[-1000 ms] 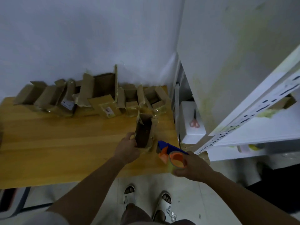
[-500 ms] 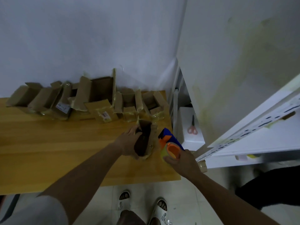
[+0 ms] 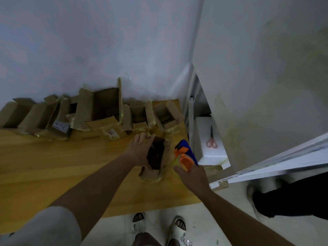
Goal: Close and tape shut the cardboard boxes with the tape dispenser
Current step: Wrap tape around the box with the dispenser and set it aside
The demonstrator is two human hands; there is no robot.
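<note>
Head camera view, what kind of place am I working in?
Probably a small packing or storage room: open cardboard boxes line a wooden table along the wall, a tape dispenser is in hand, white shelving alongside.

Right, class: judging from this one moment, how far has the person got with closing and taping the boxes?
Done: no sealed box is visible. In hand: the left hand touches the small open box near the table edge, its flaps not yet shut, while the right hand grips the tape dispenser beside it. Left: closing and taping this box, then the row of open boxes along the wall.
</note>
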